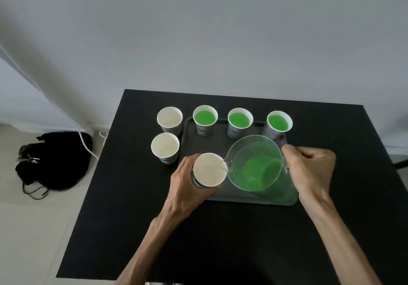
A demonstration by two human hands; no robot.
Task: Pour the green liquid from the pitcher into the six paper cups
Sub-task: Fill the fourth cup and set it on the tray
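The pitcher, clear and about half full of green liquid, is at 4 o'clock on a dark tray, tilted toward 9 o'clock so its spout hangs over the rim of an empty cup. No liquid shows in that cup.

The tray sits on a black tabletop set against a pale grey wall. Along the tray's 12 o'clock edge stand three filled cups, green to near the brim. Off the tray, at 9 to 10 o'clock, two more empty cups stand on the tabletop, one behind the other. At 9 o'clock of the tabletop, on a light floor, lies a black bag with a thin black cord, and a white cable runs down past it.

The left hand reaches in from 6 o'clock, fingers wrapped round the side of the empty cup, holding it at the tray's 8 o'clock corner. The right hand comes from 5 o'clock, closed in a fist on the pitcher's handle at its 3 o'clock side, wrist bent inward.
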